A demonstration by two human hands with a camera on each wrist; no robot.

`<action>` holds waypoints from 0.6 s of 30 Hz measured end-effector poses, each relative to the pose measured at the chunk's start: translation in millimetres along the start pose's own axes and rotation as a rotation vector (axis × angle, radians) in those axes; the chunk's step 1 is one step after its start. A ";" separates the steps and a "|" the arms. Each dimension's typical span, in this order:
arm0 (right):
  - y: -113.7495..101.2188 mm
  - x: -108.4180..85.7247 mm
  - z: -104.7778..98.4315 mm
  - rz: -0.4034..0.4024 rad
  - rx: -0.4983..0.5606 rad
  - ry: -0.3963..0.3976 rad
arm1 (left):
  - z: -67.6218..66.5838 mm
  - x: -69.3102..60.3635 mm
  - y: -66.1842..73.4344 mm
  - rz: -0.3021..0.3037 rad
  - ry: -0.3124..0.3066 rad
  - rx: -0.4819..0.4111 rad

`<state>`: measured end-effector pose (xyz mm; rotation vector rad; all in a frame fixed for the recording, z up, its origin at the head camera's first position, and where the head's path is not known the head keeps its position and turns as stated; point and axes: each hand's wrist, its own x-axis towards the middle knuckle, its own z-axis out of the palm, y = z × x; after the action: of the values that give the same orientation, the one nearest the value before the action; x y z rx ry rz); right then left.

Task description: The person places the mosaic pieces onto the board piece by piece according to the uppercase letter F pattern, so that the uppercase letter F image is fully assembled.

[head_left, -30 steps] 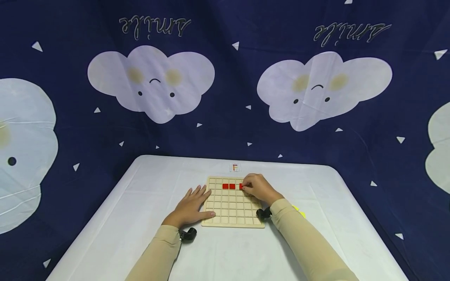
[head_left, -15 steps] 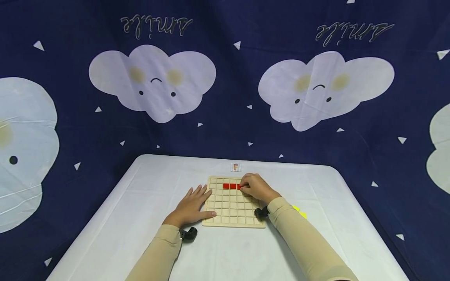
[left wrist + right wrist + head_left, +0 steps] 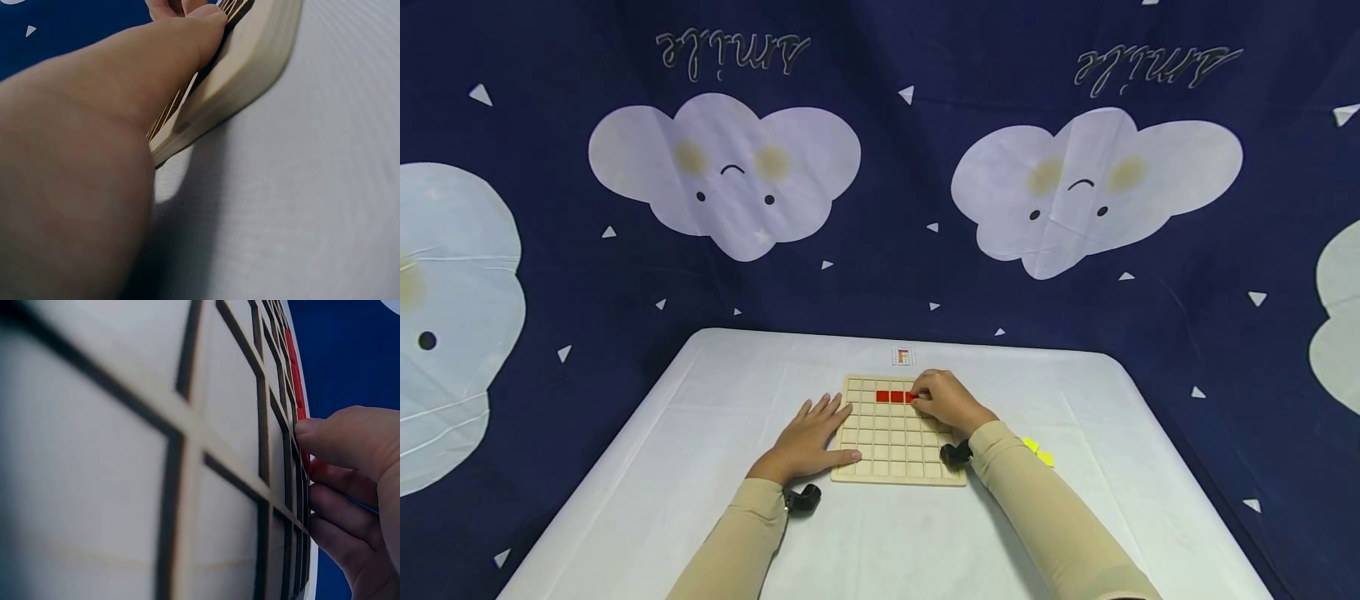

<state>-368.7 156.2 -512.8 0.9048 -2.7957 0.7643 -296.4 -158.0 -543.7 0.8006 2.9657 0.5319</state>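
Note:
A wooden grid board [image 3: 887, 450] lies on the table with red squares [image 3: 891, 397] side by side in an upper row. My left hand [image 3: 802, 442] rests with spread fingers on the board's left edge; the left wrist view shows its thumb [image 3: 181, 44] on the rim. The thumb and fingertips of my right hand [image 3: 950, 402] are at the rightmost red square [image 3: 909, 397], pinching it in that row. In the right wrist view the thumb [image 3: 337, 434] touches the red piece [image 3: 304, 456], and the other fingers curl behind it.
Yellow pieces [image 3: 1045, 458] lie on the white table [image 3: 625, 500] beside my right forearm. A small printed card [image 3: 903, 357] is beyond the board's far edge. Behind the table hangs a dark blue cloth [image 3: 880, 292] with clouds.
My right hand has shifted slightly left with its red square, which now sits against the other two. My left hand has stayed in place on the board.

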 end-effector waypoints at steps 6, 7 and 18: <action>-2.7 -12.9 -4.0 0.012 0.052 0.068 | -0.1 0.2 1.3 0.004 -0.006 0.008; -3.1 -16.5 -5.3 0.013 0.068 0.085 | -0.1 0.3 1.7 0.004 -0.009 0.007; 2.3 -64.9 -27.9 0.050 0.132 0.209 | -4.7 -1.1 2.5 0.006 -0.015 0.000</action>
<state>-318.4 205.3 -505.6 0.7285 -2.6196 0.9993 -294.7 -158.0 -538.5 0.8101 2.9509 0.5234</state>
